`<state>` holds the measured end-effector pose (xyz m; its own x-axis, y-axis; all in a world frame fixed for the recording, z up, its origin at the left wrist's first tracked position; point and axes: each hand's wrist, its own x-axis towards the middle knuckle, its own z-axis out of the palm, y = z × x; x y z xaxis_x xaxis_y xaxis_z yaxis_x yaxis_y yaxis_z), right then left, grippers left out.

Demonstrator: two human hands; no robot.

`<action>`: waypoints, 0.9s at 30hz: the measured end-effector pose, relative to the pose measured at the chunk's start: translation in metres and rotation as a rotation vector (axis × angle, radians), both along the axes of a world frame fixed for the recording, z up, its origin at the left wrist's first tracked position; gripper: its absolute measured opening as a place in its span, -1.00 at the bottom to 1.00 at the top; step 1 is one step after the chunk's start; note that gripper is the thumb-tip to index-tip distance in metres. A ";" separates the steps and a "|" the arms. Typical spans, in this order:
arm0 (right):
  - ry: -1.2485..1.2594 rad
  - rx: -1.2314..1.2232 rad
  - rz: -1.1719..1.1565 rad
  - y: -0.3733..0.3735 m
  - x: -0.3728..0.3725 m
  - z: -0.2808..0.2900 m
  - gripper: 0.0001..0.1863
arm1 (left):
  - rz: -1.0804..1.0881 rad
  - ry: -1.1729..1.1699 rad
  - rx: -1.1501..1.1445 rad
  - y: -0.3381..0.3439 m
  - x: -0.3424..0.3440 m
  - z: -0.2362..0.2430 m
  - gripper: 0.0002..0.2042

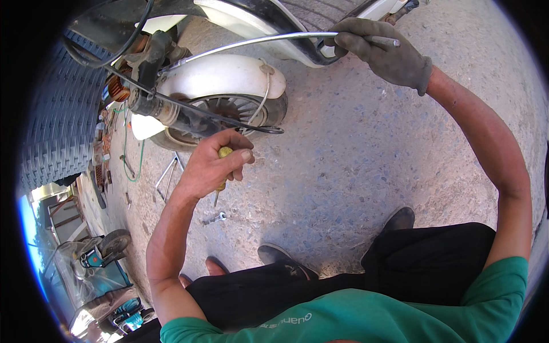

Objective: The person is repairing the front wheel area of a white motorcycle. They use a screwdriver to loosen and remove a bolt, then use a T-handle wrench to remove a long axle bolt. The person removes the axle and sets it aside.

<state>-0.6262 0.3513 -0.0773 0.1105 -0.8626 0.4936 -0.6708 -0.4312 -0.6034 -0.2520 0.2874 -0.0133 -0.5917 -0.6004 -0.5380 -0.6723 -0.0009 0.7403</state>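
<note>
My bare left hand (213,163) is curled round a screwdriver with a yellow handle (225,152), its thin shaft pointing down below the fist. In my gloved right hand (382,50) is one end of a long, slightly curved metal rod (263,39). The rod's far end reaches the front fork (151,63) of a scooter, above the white front fender (214,78). Under the fender is the spoked front wheel (226,106). A black cable or rod (229,119) with a looped end passes just above my left hand; whether they touch I cannot tell.
On the concrete lie a wrench (216,218) and a thin metal frame (167,174). Grey ribbed panels (57,120) stand at the left, with a green cord (140,157) nearby. A teal three-wheeled-looking vehicle (94,260) is at the lower left. Sandalled feet (216,266) show beside my shoes.
</note>
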 end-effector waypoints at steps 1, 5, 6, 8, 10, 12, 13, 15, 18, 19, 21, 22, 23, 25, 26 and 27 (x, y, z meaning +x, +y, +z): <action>-0.004 0.009 -0.011 0.001 0.000 0.000 -0.69 | -0.001 -0.008 -0.005 0.000 0.000 0.000 -0.70; 0.128 -0.174 0.015 0.003 0.002 0.004 -0.64 | -0.007 0.002 0.007 -0.001 0.001 -0.001 -0.69; 0.119 -0.162 0.027 0.004 0.003 0.006 -0.63 | -0.007 0.003 0.007 -0.001 0.001 -0.001 -0.70; 0.113 -0.153 -0.003 0.005 0.009 0.007 -0.61 | -0.009 0.007 0.012 -0.002 0.001 -0.002 -0.70; -0.106 0.130 0.001 0.010 0.017 0.006 -0.62 | -0.010 0.009 0.018 -0.002 0.000 -0.002 -0.69; -0.290 0.351 0.018 0.016 0.023 0.005 -0.61 | -0.011 -0.015 0.022 -0.001 -0.005 -0.004 -0.69; -0.371 0.423 0.057 0.018 0.024 0.004 -0.60 | -0.008 -0.047 0.020 -0.001 -0.007 -0.004 -0.68; -0.438 0.492 0.106 0.023 0.022 0.002 -0.57 | -0.025 -0.010 0.017 -0.001 -0.010 -0.003 -0.68; -0.505 0.461 0.129 0.029 0.014 -0.003 -0.57 | -0.023 0.018 0.003 -0.001 -0.008 0.002 -0.67; -0.510 0.531 0.051 0.033 0.008 -0.005 -0.57 | -0.020 0.034 -0.008 -0.002 -0.006 0.005 -0.67; -0.519 0.554 0.019 0.044 -0.005 -0.009 -0.57 | -0.021 0.015 -0.005 -0.003 -0.003 0.010 -0.66; -0.635 0.614 0.078 0.051 -0.013 -0.012 -0.58 | -0.025 0.004 -0.006 -0.003 -0.003 0.012 -0.66; -0.721 0.712 0.060 0.056 -0.020 -0.016 -0.60 | -0.019 0.027 -0.019 -0.001 -0.003 0.014 -0.63; -0.997 0.724 0.253 0.071 -0.030 -0.025 -0.66 | -0.001 0.056 -0.042 0.004 -0.007 0.016 -0.56; -0.963 0.784 0.170 0.082 -0.034 -0.029 -0.67 | -0.006 0.103 -0.052 0.008 -0.010 0.017 -0.53; -0.983 0.819 0.171 0.088 -0.035 -0.036 -0.67 | -0.009 0.136 -0.059 0.012 -0.012 0.018 -0.49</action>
